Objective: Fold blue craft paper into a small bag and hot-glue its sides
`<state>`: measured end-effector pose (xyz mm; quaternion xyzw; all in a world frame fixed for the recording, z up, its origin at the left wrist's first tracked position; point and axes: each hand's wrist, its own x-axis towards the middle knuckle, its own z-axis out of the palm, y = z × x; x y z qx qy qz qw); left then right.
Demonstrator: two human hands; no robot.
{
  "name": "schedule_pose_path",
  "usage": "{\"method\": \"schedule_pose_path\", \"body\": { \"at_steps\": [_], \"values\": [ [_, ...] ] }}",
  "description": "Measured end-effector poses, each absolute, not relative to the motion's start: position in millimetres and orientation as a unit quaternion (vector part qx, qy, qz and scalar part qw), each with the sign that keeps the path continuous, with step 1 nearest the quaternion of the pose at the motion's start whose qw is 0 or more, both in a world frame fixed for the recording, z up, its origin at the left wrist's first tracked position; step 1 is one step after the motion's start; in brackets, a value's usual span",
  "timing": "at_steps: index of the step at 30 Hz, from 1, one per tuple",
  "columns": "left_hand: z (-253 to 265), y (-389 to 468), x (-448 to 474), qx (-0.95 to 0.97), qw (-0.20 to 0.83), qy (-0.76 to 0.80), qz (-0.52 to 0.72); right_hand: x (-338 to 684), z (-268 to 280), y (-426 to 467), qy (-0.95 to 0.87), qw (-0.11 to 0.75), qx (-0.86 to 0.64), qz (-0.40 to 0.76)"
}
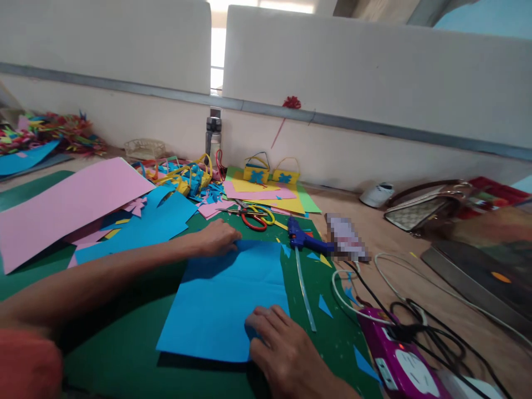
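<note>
A blue sheet of paper (228, 299) with faint creases lies in front of me on a green cutting mat (120, 354). At its far left corner, my left hand (216, 238) is closed with the fingers pressed together on the edge. Curled over the near right edge is my right hand (285, 346), its fingertips on the paper and the thumb partly hidden. The near edge of the sheet is slightly raised and casts a shadow. Just beyond the sheet lie scissors with red and yellow handles (255, 218) and a blue glue gun (305, 238) with a clear glue stick.
Pink sheets (78, 202) and blue paper (141, 227) cover the left side. Small yellow paper bags (256, 173) stand at the back near a bottle (214, 136). On the right are a phone (347, 235), a purple power strip (394, 349), cables and a handbag (419, 208).
</note>
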<state>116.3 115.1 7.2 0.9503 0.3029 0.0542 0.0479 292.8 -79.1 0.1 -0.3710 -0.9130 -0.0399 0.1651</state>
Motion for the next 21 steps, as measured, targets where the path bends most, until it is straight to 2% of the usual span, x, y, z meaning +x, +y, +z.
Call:
{"method": "schedule_pose_path", "body": {
  "at_steps": [5, 12, 17, 21],
  "values": [
    [0.6, 104.5, 119.8, 0.959, 0.001, 0.282, 0.041, 291.2, 19.3, -75.9, -0.896, 0.15, -0.408, 0.091],
    [1.1, 119.2, 122.1, 0.946, -0.071, 0.314, 0.044, 285.9, 20.0, -73.0, -0.88, 0.144, -0.438, 0.117],
    [35.0, 150.9, 104.4, 0.898, -0.134, 0.411, 0.076, 287.9, 17.5, -71.7, -0.878, 0.141, -0.435, 0.137],
    [59.9, 138.4, 92.3, 0.879, -0.165, 0.431, 0.122, 288.8, 15.9, -71.1, -0.878, 0.146, -0.432, 0.146]
  ]
}}
